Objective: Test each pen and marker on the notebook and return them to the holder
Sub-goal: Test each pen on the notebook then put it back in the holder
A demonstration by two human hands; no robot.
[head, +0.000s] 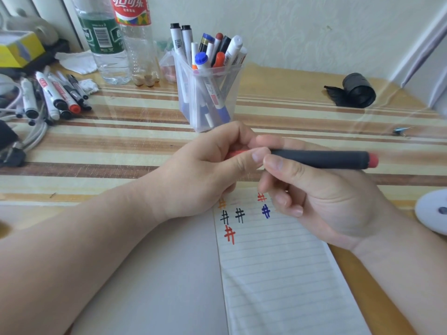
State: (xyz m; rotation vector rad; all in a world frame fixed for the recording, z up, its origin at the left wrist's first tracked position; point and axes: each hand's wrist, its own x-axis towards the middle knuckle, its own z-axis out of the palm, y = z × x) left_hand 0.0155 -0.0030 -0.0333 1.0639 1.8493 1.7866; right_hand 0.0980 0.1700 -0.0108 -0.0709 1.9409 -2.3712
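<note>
1. Marker (319, 159) lies level between the hands: right hand (321, 204) pinches the black barrel, left hand (208, 170) curls round the red cap (235, 154).
2. Whether the cap is coming off or going on cannot be told. Either way it likely needs a straight move along the barrel.
3. Notebook (278, 274) lies under both hands, with free lines below the marks (229, 234).
4. Holder (183, 93) stands just beyond the left hand and is crowded, so a gap should be picked first.

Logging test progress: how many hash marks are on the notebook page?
6: orange mark at the left hand, red mark at the right hand, two black marks, blue mark, lower red mark. Hands may hide more.
</note>
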